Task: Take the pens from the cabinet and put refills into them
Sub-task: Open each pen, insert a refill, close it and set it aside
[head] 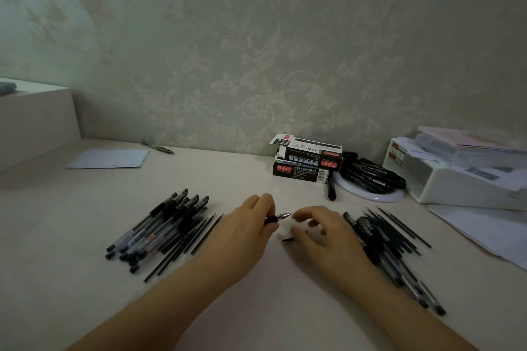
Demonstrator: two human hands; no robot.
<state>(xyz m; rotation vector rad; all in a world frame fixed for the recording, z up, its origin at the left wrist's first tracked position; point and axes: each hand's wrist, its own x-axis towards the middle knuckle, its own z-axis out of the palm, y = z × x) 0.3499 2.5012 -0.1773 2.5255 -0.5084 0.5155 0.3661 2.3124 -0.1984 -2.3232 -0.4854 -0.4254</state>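
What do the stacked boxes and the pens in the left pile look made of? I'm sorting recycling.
Stacked boxes: probably printed cardboard, with an open folded flap. Pens in the left pile: apparently plastic, with see-through barrels and black caps.

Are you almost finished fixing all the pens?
Partway, it seems. The pens are out on the desk: one pile lies left with loose refills, perhaps finished. The left hand grips a pen whose tip points at the right hand, fingers curled beside it. Another pile of pens and refills on the right probably still waits.
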